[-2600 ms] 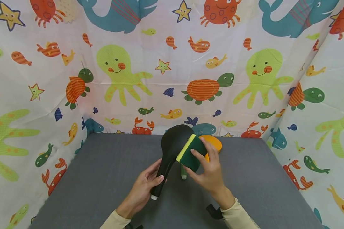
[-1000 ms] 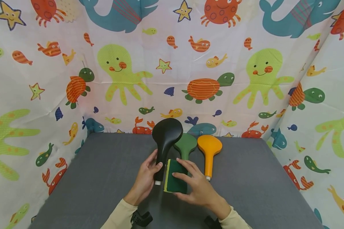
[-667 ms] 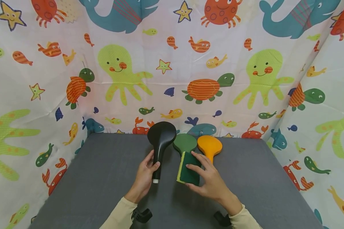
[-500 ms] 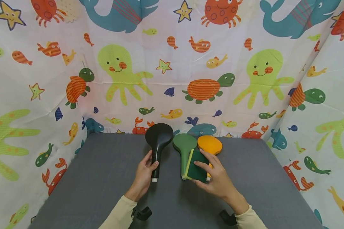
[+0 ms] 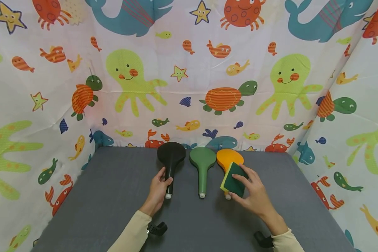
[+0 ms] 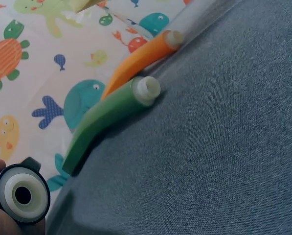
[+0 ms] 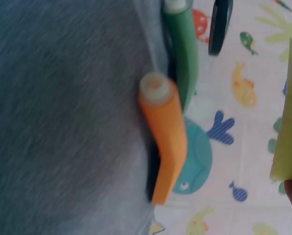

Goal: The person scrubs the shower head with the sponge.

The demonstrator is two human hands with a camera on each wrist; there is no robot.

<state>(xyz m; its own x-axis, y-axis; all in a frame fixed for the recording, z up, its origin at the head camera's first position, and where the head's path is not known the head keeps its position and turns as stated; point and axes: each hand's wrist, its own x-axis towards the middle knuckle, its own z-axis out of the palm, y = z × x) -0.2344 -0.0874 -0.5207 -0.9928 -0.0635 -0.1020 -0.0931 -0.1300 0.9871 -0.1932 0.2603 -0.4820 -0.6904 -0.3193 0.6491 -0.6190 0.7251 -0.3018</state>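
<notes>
My left hand grips the handle of a black shower head, left of the other two. In the left wrist view the black shower head's white hollow end faces the camera between the fingers, and its handle looks raised off the cloth. My right hand pinches a green-and-yellow scrub sponge. Seen from the head, the sponge overlaps the handle of an orange shower head; the right wrist view shows them apart, with the sponge's yellow side at the edge. A green shower head lies in the middle.
Grey cloth covers the table. A printed sea-animal curtain stands behind the table and along both sides, close behind the shower heads. Black wrist devices show under both forearms.
My left hand has lowered the black shower head to the left, away from the green one. My right hand has carried the sponge from the black shower head rightward, past the green one, to the orange one.
</notes>
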